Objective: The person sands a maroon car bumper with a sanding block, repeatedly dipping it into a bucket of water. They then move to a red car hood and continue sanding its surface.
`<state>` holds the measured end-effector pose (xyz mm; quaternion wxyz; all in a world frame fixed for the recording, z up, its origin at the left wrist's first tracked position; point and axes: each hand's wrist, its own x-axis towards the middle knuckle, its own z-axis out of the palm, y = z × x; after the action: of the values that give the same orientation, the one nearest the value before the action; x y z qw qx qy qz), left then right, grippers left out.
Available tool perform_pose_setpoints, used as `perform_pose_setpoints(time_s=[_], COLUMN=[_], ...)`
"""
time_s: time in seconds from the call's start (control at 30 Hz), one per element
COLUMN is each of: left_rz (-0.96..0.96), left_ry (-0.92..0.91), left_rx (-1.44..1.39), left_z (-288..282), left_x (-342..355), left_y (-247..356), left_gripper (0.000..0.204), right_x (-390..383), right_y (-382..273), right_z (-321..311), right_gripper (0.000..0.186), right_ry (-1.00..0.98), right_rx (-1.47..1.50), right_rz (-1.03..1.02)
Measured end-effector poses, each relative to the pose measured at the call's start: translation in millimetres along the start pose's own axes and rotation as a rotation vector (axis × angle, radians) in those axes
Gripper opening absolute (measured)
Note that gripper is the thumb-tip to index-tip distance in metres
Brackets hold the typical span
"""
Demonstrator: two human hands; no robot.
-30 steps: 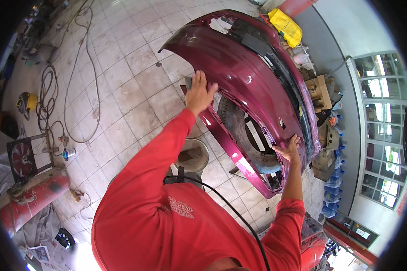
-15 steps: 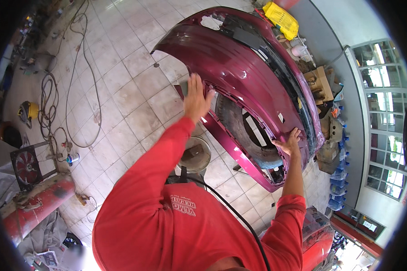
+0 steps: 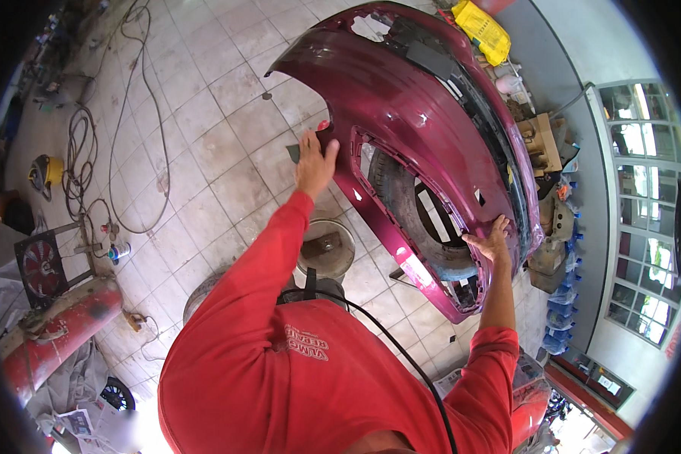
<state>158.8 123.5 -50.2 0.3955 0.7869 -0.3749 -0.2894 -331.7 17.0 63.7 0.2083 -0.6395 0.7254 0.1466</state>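
A large maroon car bumper (image 3: pixel 416 106) is held up over the tiled floor, its inner side and openings facing me. My left hand (image 3: pixel 314 163) grips its lower left edge, with a small dark pad (image 3: pixel 293 153) next to the fingers. My right hand (image 3: pixel 492 240) holds the bumper's right end, fingers spread over the rim. Both arms are in red sleeves. A dark tyre (image 3: pixel 420 208) shows through the bumper's big opening. Just below my left arm stands a round metal stand (image 3: pixel 327 247).
Hoses and cables (image 3: pixel 132 113) lie on the tiles at left, near a yellow tool (image 3: pixel 47 171), a red fan (image 3: pixel 41 266) and a red cylinder (image 3: pixel 60 333). A yellow bag (image 3: pixel 484 30), a cardboard box (image 3: pixel 543 140) and blue bottles (image 3: pixel 564 314) line the right wall.
The bumper has swung up and to the right. My left hand moved from its flat outer face to its lower edge; my right hand stayed at the right end.
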Motion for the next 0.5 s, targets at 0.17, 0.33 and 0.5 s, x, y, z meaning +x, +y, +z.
perform_pose_setpoints(time_s=[0.17,0.33,0.5], left_rz=[0.227,0.173,0.353], left_ry=[0.033,-0.039,-0.006], left_rx=[0.253,0.116,0.214], left_z=[9.2,-6.2,16.4], left_x=[-46.2,-23.1,-68.4], left_y=[21.3,-1.3,23.4], left_gripper=[0.094,0.094,0.093], right_x=[-2.1,-1.1,-1.4], right_y=[4.0,-3.8,-2.0], right_z=[-1.1,-5.5,-4.3], right_gripper=[0.165,0.165,0.166], right_ry=[-0.008,-0.027,-0.051], right_rx=[-0.022,-0.042,-0.081], right_rz=[0.037,0.033,0.052])
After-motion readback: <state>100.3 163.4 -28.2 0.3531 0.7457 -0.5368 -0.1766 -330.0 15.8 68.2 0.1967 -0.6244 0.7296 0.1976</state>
